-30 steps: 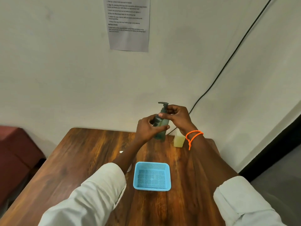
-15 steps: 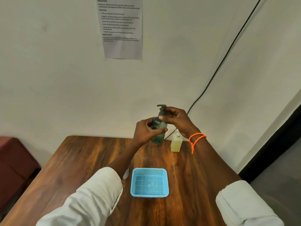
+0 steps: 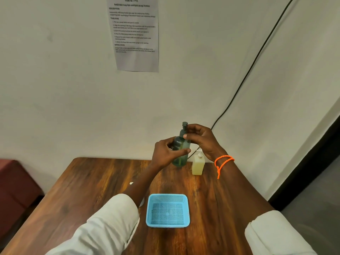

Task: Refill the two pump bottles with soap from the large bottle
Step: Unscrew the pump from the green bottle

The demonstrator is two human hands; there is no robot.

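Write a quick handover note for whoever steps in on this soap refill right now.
Left hand grips the green pump bottle, held up over the table's far edge. Right hand pinches its pump head.
Yellowish bottle stands on the table beside it. Blue basket sits near the person, nothing in it.
Done: the green bottle holds liquid, pump fitted.
Left: whether the pump is tight cannot be told; basket unfilled.
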